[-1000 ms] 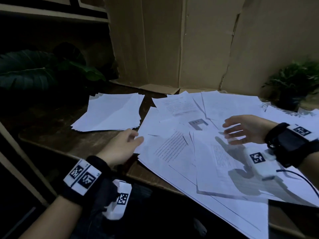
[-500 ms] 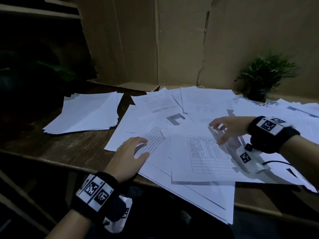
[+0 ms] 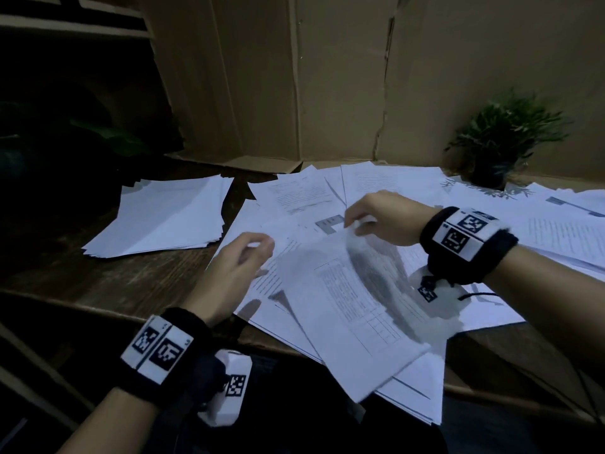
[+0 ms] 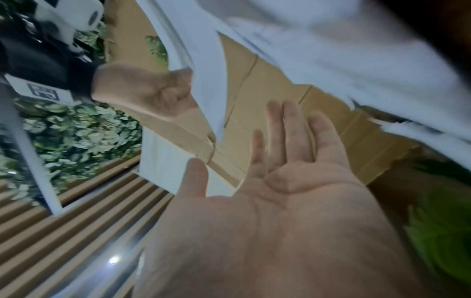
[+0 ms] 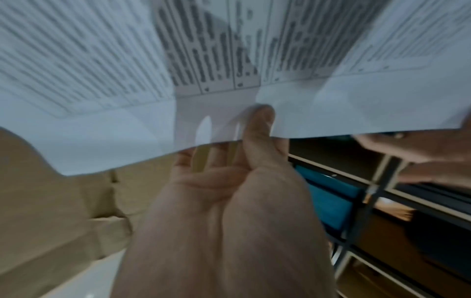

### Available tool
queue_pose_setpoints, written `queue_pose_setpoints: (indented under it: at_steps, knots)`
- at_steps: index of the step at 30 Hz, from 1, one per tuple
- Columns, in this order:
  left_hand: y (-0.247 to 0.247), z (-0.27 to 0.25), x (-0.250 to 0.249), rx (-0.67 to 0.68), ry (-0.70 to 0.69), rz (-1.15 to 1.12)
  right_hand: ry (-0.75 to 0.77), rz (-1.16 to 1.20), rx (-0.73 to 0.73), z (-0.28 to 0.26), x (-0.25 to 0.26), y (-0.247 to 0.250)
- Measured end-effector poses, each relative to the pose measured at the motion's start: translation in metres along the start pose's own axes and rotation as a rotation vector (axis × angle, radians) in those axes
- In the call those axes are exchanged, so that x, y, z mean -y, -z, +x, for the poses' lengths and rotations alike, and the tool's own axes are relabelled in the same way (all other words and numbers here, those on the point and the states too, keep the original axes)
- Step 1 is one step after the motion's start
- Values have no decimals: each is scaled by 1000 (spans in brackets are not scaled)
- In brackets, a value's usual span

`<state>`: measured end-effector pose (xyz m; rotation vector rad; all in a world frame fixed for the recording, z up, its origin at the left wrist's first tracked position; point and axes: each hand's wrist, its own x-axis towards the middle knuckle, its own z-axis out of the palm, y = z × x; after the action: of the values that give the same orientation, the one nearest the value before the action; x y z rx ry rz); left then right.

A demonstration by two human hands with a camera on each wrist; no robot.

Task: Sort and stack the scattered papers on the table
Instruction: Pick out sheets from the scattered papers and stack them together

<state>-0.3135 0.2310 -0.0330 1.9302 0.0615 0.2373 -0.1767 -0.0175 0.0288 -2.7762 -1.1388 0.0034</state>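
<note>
Scattered white papers point(image 3: 386, 188) cover the middle and right of the dark wooden table point(image 3: 131, 283). A neater stack of papers point(image 3: 163, 217) lies at the left. My right hand point(image 3: 355, 221) pinches the top edge of a printed sheet point(image 3: 353, 309) with a table on it and holds it lifted and curled above the pile; in the right wrist view the thumb point(image 5: 257, 129) presses the printed sheet point(image 5: 102, 60) against the fingers. My left hand point(image 3: 252, 253) hovers open beside the sheet's left edge, palm and straight fingers point(image 4: 288, 129) showing, holding nothing.
A cardboard wall point(image 3: 327, 77) stands behind the table. A small potted plant point(image 3: 497, 142) sits at the back right, and dark large leaves point(image 3: 108, 139) at the back left. Papers overhang the table's front edge point(image 3: 409, 398).
My right hand has pinched the printed sheet and lifted its far edge off the pile. My left hand has risen off the papers and moved right, toward the sheet.
</note>
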Motion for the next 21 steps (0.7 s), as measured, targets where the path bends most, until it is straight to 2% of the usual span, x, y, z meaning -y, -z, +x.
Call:
queue_pose_setpoints:
  at_steps: [3, 5, 7, 9, 11, 13, 15, 16, 18, 19, 21]
  knots:
    - [-5, 1, -27, 140, -3, 105, 170, -143, -91, 8, 37, 12]
    - [-16, 1, -33, 271, -26, 148, 260, -116, -166, 12, 53, 12]
    - [-23, 2, -25, 307, -70, 197, 278, -92, -308, 14, 55, 5]
    - [-24, 2, -13, 198, -40, 106, 116, -117, -461, 14, 42, -2]
    - [-20, 5, 2, 34, 28, -66, -172, -5, -545, 8, 20, -8]
    - [-17, 9, 15, -53, 90, -176, -399, 227, -498, -2, 3, -10]
    - [-16, 11, 23, -84, 114, -188, -534, 452, -276, -13, -4, -14]
    - [-16, 12, 26, -100, 119, -194, -565, 560, -152, -17, -5, -17]
    - [-14, 13, 30, -149, 123, -233, -553, 742, -33, -23, -14, -26]
    - [-10, 15, 31, -202, 124, -234, -545, 774, -14, -27, -19, -27]
    - [2, 17, 35, -320, 112, -207, -542, 647, 34, -29, -36, -28]
